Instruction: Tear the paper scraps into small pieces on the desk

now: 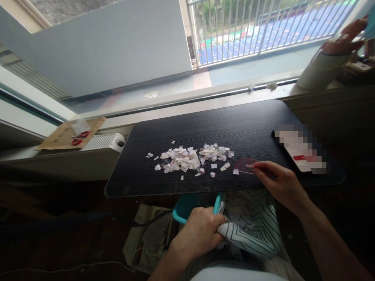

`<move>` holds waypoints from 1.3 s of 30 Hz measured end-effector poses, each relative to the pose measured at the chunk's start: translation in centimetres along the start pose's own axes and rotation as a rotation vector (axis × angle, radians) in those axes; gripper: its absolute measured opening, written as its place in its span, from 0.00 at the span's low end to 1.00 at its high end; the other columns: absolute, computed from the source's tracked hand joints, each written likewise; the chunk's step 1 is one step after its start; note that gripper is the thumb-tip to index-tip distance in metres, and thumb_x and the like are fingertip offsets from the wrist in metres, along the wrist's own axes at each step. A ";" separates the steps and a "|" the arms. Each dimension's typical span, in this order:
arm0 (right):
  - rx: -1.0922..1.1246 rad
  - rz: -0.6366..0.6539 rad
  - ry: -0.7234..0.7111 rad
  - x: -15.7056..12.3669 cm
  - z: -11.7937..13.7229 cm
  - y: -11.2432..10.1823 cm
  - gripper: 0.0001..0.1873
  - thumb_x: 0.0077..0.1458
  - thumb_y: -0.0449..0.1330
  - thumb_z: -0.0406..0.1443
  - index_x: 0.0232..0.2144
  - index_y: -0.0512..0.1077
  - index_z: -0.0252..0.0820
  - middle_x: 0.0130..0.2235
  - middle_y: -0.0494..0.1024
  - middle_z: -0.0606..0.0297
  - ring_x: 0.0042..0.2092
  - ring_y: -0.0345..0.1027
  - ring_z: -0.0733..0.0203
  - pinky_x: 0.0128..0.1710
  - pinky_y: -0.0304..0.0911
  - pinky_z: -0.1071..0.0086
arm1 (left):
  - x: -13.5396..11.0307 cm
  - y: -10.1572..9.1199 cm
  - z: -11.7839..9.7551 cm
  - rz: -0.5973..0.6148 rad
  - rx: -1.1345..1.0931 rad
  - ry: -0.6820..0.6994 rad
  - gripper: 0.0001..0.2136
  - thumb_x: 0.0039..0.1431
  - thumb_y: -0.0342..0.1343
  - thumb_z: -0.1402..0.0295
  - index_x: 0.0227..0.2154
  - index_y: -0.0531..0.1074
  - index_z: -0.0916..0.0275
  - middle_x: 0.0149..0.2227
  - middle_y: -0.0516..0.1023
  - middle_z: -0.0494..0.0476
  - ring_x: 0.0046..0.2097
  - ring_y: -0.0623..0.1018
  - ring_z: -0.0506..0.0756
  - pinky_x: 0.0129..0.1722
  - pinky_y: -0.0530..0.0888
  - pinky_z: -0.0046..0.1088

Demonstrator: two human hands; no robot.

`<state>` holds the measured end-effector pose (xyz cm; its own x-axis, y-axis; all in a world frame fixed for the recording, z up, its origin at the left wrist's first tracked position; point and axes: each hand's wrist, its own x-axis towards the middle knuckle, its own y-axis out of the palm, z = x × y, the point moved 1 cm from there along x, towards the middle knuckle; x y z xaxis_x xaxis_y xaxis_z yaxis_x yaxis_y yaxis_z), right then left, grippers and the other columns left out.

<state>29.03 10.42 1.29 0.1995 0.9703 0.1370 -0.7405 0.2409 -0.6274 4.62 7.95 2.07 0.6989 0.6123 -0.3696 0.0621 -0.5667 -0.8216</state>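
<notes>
My right hand [277,179] pinches a clear, pink-edged half-round protractor [245,165] just over the front edge of the black tabletop [234,121]. To its left lies a loose heap of small paper scraps [183,159], with a few stray bits around it. Below the table edge, my left hand [202,228] is closed on the gathered edge of a white striped cloth [252,238]. More scraps [238,208] lie inside the cloth's opening. A teal bin [181,212] stands right behind my left hand; whether the hand also grips its rim, I cannot tell.
A phone [300,154], partly blurred out, lies on the table's right side. On the sill at left are red-handled scissors [80,137] on a brown envelope [58,136], beside a white radiator [104,141]. At top right, a hand figure [336,50] stands by the window.
</notes>
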 end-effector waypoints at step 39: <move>-0.034 0.114 -0.017 0.5 1.1 -0.2 0.09 0.51 0.56 0.39 0.33 0.74 0.44 0.33 0.79 0.65 0.34 0.73 0.59 0.35 0.67 0.69 | -1.7 1.9 1.3 -0.067 -0.044 -0.067 0.05 0.48 0.53 0.73 0.28 0.71 0.58 0.28 0.71 0.51 0.33 0.71 0.54 0.30 0.61 0.26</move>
<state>28.59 10.92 2.37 0.1040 0.9917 0.0762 -0.7352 0.1282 -0.6656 2.68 6.55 0.60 0.6427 0.6848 -0.3436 0.1393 -0.5454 -0.8265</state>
